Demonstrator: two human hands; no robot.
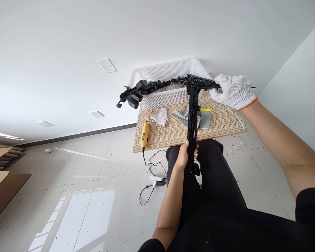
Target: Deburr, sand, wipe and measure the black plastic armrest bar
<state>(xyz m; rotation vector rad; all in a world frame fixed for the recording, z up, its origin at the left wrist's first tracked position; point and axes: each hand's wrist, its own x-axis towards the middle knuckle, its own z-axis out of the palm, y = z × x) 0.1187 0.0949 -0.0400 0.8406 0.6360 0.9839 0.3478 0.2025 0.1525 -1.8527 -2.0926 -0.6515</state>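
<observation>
My bare left hand is wrapped around the lower part of a long black plastic part, which stands nearly upright in view above my lap. In a white knit glove with an orange cuff, my right hand is closed on a black caliper with scale marks along its beam. The caliper lies crosswise, its jaw end at the top of the plastic part. Whether the jaws touch the part I cannot tell. The glove hides the caliper's middle, and its thin rod sticks out beyond the hand.
A white plastic basket behind holds several black plastic parts, some over its rim. On the wooden board lie a yellow rotary tool, a white glove, a grey glove and a grey-green pad. Cables trail on the floor.
</observation>
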